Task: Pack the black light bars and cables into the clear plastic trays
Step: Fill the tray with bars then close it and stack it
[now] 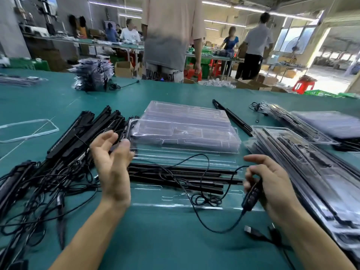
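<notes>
Light bars (pixel 181 177) lie in open clear tray (pixel 155 197) nr desk (pixel 155 240) front edge, cable (pixel 196 156) loose across them; right hand (pixel 272 190) grips its controller (pixel 251 195), left hand (pixel 113 162) open, empty; next prob. coil cable into its slot.

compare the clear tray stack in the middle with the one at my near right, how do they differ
The middle tray stack is empty, its moulded pockets bare; the right tray stack holds black light bars. The middle tray stack lies crosswise, long side left to right; the right tray stack slants toward the near right corner. Both are clear plastic on the green table.
</notes>
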Motion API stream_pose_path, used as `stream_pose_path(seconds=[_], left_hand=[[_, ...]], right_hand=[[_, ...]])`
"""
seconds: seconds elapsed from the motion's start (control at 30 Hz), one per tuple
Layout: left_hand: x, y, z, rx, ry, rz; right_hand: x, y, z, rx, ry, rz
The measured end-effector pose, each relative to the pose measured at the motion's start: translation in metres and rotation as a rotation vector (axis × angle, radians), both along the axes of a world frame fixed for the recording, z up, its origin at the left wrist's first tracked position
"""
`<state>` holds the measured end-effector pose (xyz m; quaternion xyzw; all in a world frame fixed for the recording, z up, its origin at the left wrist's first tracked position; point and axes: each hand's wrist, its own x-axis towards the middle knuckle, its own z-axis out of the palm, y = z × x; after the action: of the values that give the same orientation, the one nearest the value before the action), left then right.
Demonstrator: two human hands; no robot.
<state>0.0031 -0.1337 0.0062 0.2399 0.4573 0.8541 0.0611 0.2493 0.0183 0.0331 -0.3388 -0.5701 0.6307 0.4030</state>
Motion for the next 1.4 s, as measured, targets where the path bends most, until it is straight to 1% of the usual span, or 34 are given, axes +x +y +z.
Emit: stream_pose_path(seconds=[0.03, 0.1, 0.13, 0.17, 0.23, 0.3, 0.37, 0.43, 0.5, 0.67, 0.73, 0.77, 0.83, 0.87, 0.9, 0.97, 1.07, 1.13, 1.2, 1.23, 1.3, 1.4], left_hand=[[0.001, -0.001, -0.002, -0.094, 0.143, 0.073], [0.001, -0.001, -0.008, -0.313, 0.549, 0.191], [0.003, 0.000, -0.011, -0.399, 0.739, 0.187], [0.006, 0.001, -0.014, -0.478, 0.883, 0.119], [0.014, 0.004, -0.019, -0.669, 1.100, -0.105], [0.020, 0.009, -0.028, -0.886, 1.251, -0.292], [0.020, 0.012, -0.035, -1.016, 1.305, -0.328], [0.017, 0.011, -0.037, -1.027, 1.298, -0.306], [0.015, 0.011, -0.037, -0.990, 1.293, -0.312], [0.017, 0.009, -0.030, -0.896, 1.310, -0.312], [0.017, 0.004, -0.022, -0.859, 1.202, -0.272], [0.015, 0.000, -0.017, -0.825, 1.160, -0.189], [0.006, -0.008, -0.008, -0.734, 1.134, 0.091], [-0.001, -0.013, -0.005, -0.713, 1.104, 0.220], [-0.007, -0.016, -0.001, -0.729, 1.053, 0.326], [-0.017, -0.022, 0.005, -0.831, 0.916, 0.481], [-0.028, -0.026, 0.006, -1.030, 0.748, 0.585], [-0.037, -0.028, 0.003, -1.208, 0.680, 0.616], [-0.047, -0.030, -0.002, -1.416, 0.664, 0.635], [-0.051, -0.030, -0.004, -1.485, 0.652, 0.636], [-0.055, -0.032, -0.006, -1.550, 0.629, 0.659], [-0.055, -0.033, -0.008, -1.562, 0.640, 0.691]], right_hand=[[0.000, -0.003, 0.001, 0.036, -0.048, 0.072], [-0.001, -0.009, 0.002, 0.112, -0.155, 0.204], [-0.003, -0.011, 0.002, 0.140, -0.208, 0.234], [-0.004, -0.011, 0.002, 0.152, -0.255, 0.240], [-0.005, -0.009, 0.001, 0.140, -0.332, 0.231], [-0.004, -0.005, -0.002, 0.101, -0.408, 0.217], [-0.001, -0.001, -0.008, 0.088, -0.462, 0.175], [0.003, 0.004, -0.013, 0.130, -0.493, 0.094], [0.007, 0.008, -0.016, 0.153, -0.452, -0.003], [0.010, 0.009, -0.010, 0.123, -0.213, -0.155], [0.012, 0.007, -0.006, 0.095, -0.104, -0.217], [0.014, 0.006, -0.005, 0.073, -0.035, -0.255], [0.018, 0.003, -0.003, 0.029, 0.115, -0.305], [0.020, 0.002, -0.003, 0.024, 0.151, -0.312], [0.022, 0.000, -0.005, 0.038, 0.137, -0.318], [0.024, -0.005, -0.011, 0.102, 0.033, -0.345], [0.023, -0.016, -0.023, 0.224, -0.115, -0.348], [0.021, -0.023, -0.030, 0.299, -0.272, -0.201], [0.018, -0.029, -0.033, 0.343, -0.488, 0.020], [0.016, -0.032, -0.034, 0.359, -0.573, 0.096], [0.014, -0.034, -0.034, 0.405, -0.686, 0.151], [0.008, -0.035, -0.031, 0.469, -0.784, 0.211]])
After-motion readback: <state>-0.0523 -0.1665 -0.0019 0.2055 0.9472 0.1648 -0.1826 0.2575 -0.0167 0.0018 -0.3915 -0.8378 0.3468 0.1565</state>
